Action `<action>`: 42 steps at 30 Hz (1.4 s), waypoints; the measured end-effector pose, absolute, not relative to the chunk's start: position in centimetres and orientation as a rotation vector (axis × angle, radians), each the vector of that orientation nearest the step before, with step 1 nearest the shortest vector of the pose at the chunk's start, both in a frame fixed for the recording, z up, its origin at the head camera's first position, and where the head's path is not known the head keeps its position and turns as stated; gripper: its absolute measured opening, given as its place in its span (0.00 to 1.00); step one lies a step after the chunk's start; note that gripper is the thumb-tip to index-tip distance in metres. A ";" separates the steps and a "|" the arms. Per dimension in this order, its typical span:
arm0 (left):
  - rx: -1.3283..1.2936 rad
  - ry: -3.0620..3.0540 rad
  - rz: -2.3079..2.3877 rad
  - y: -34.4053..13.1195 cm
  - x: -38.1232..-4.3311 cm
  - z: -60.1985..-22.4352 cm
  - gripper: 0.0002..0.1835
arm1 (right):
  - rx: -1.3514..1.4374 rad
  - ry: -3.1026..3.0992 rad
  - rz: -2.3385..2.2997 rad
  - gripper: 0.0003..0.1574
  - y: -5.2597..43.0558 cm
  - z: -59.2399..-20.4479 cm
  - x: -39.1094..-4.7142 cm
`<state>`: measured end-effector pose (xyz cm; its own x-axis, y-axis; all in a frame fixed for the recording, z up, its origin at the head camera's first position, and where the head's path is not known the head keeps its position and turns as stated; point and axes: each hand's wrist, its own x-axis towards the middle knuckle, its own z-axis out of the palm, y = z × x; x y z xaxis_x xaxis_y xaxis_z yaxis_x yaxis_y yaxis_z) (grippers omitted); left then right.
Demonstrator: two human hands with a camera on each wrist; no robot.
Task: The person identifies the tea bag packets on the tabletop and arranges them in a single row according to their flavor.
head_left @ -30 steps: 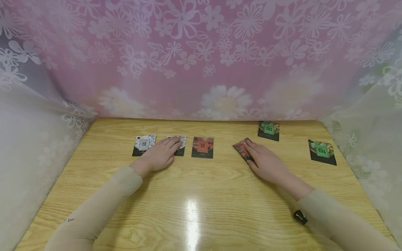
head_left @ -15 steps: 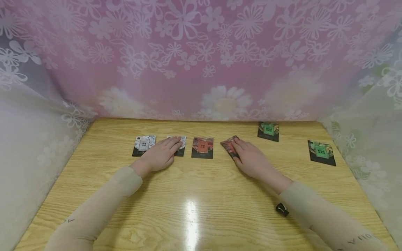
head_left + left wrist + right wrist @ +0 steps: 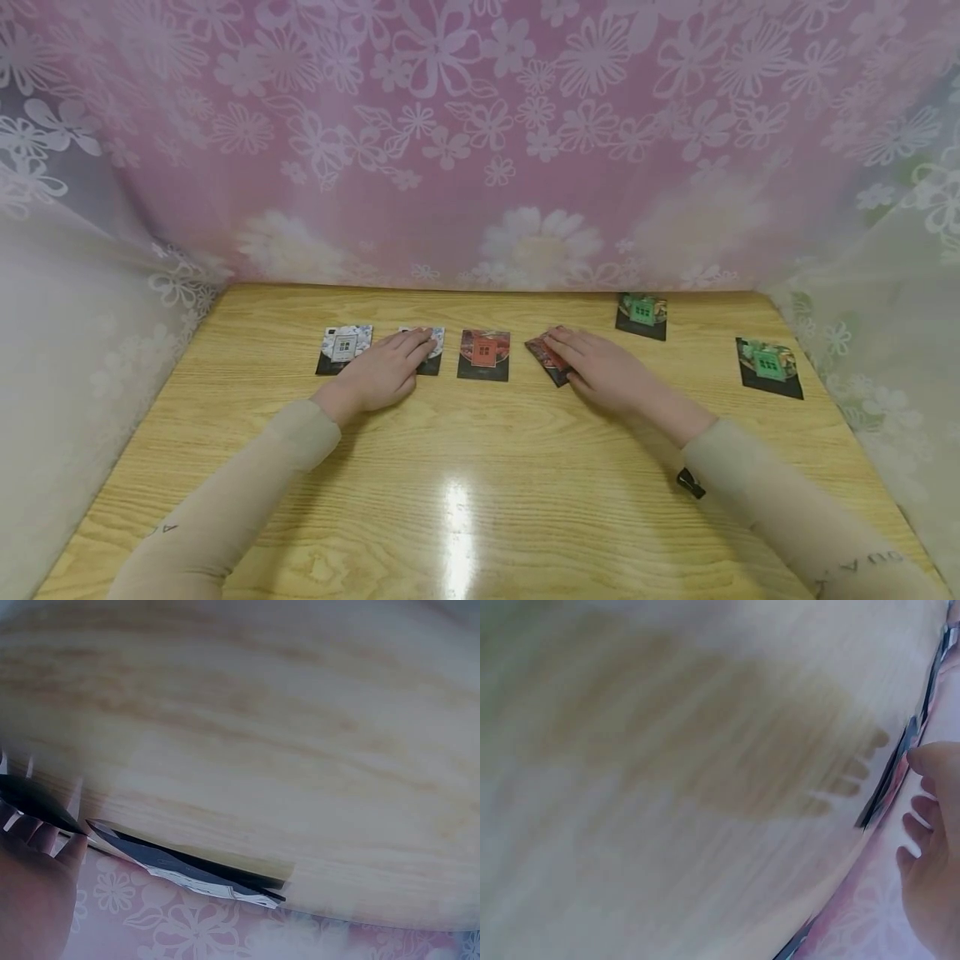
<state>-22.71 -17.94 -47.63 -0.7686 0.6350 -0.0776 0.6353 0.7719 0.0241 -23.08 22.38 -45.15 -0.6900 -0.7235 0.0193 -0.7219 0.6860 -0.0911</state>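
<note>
My left hand (image 3: 382, 371) lies with extended fingers over a white-and-blue packet (image 3: 433, 360), covering most of it. Just left of it is a matching white packet (image 3: 345, 348), also seen edge-on in the left wrist view. My right hand (image 3: 603, 367) rests its fingers on a tilted red packet (image 3: 546, 354), with the thumb near its lower edge. Part of that red packet (image 3: 889, 784) shows beside the thumb in the right wrist view. Between the two hands, another red packet (image 3: 483, 354) lies flat and straight on the wooden table (image 3: 360, 500).
Two green packets lie to the right: one green packet (image 3: 641, 315) at the table's back edge, another green packet (image 3: 768, 367) near the right side. A floral curtain (image 3: 480, 167) hangs along the back. A small black object (image 3: 691, 483) sits by the right sleeve.
My right hand has moved left, bringing the tilted red packet nearer the straight one; in the last half second both shifted little. The left hand has stayed in place.
</note>
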 end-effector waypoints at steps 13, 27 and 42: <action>1.064 2.880 -0.013 -17.9 -22.7 -47.8 0.33 | -1.267 2.770 -0.143 0.36 22.4 -46.1 -24.2; 1.061 2.875 -0.004 -17.9 -22.6 -47.4 0.33 | -1.157 2.765 -0.292 0.38 21.5 -46.5 -23.7; 1.064 2.884 -0.027 -17.9 -22.6 -47.6 0.33 | -0.951 2.908 -0.118 0.39 19.6 -46.5 -21.9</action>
<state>-22.62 -17.89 -47.56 -0.7583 0.6482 -0.0693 0.6494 0.7605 0.0066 -21.94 19.57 -46.51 -0.8041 -0.5922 -0.0517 -0.5861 0.8043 -0.0975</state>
